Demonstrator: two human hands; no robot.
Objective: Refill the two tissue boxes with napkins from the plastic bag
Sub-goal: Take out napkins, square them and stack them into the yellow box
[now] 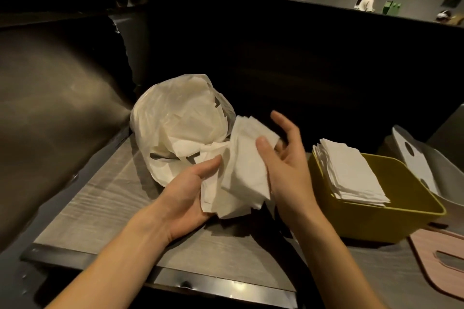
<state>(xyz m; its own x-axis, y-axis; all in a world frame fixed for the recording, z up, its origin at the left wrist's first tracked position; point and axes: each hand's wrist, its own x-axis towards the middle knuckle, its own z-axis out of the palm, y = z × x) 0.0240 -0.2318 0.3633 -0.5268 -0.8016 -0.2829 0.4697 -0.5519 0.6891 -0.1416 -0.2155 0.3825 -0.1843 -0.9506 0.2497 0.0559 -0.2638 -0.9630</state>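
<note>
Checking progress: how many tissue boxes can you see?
2: a yellow tissue box right of the hands, holding a napkin stack; a white tissue box behind it at the right edge, partly cut off.

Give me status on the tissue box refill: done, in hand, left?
Done: the yellow box already holds a napkin stack, lid off. In hand: left hand and right hand hold a napkin bundle by the plastic bag. Left: load the grey box behind it, then fit the lids, including the pink lid.

Dim room — light falls from above onto the pale table (105, 198), the background nearly black; glare on its metal edge, wide-angle bending at the borders.
</note>
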